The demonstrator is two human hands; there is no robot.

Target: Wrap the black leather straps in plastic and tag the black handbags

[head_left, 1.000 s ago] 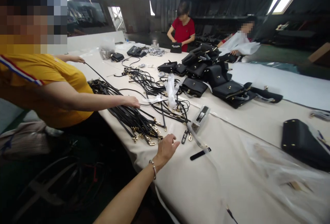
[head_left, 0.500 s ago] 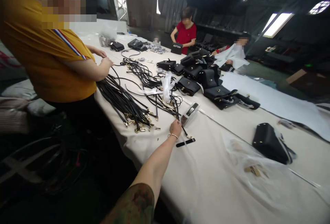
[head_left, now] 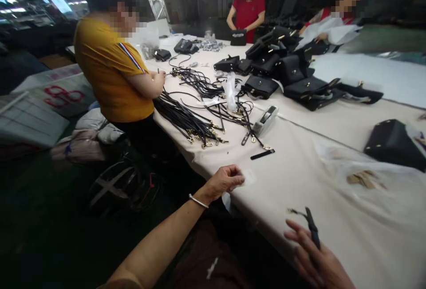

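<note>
While leaning over the white table (head_left: pixel 299 178), pinching a clear strip (head_left: pixel 248 176) tight at the near edge with the left hand (head_left: pixel 222 182). Gripping a short black strap (head_left: pixel 313 231) in the right hand (head_left: pixel 313 262), low by the same edge, gold clasp end pointing left. Farther up, past both: strap bundle (head_left: pixel 189 123), tape dispenser (head_left: pixel 265 120), black bags (head_left: pixel 309 91).

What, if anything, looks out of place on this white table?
Nothing looks damaged or spilled. One short flat black strip lies alone, apart from the bundle of thin black straps with gold clasps. A crumpled clear plastic sheet sprawls beyond the right hand, which holds a black clasped strap. The left hand pinches a small pale slip.
</note>
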